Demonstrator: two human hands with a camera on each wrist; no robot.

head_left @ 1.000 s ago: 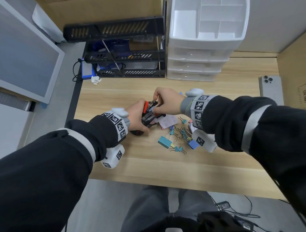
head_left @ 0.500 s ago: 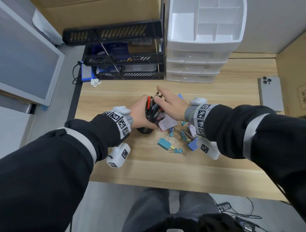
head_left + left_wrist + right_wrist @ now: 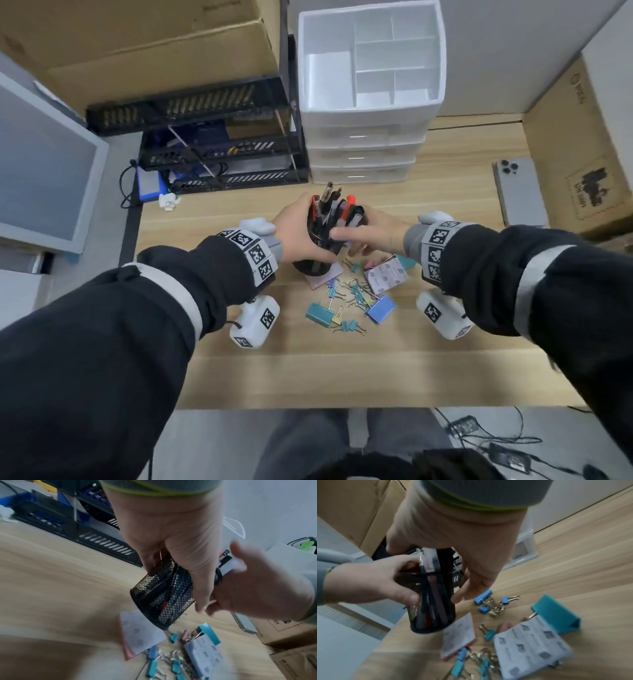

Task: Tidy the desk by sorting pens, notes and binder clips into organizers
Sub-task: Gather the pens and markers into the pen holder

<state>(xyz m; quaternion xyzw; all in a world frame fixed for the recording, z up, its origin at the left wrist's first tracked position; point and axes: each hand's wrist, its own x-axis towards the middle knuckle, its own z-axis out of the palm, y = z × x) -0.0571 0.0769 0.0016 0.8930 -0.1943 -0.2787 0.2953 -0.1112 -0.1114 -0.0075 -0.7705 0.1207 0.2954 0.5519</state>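
A black mesh pen cup (image 3: 318,253) holding several pens (image 3: 334,205) is tilted just above the desk, over a pink-edged note pad (image 3: 325,279). My left hand (image 3: 298,233) grips the cup from the left, its fingers wrapped round the mesh (image 3: 163,595). My right hand (image 3: 376,233) lies round the cup's right side (image 3: 431,608), thumb in front and fingers behind the pens. Several coloured binder clips (image 3: 349,305) and a wrapped note pad (image 3: 387,275) lie on the wood below the hands.
A white drawer organizer (image 3: 370,113) with an open compartment tray stands at the back, and a black tiered rack (image 3: 222,102) is to its left. At the right lie a phone (image 3: 520,195) and a cardboard box (image 3: 582,154). A monitor (image 3: 41,171) is at the left.
The cup has been lifted off the desk and carried slightly toward the back. My right hand left the pen tops and came round the cup's right side.
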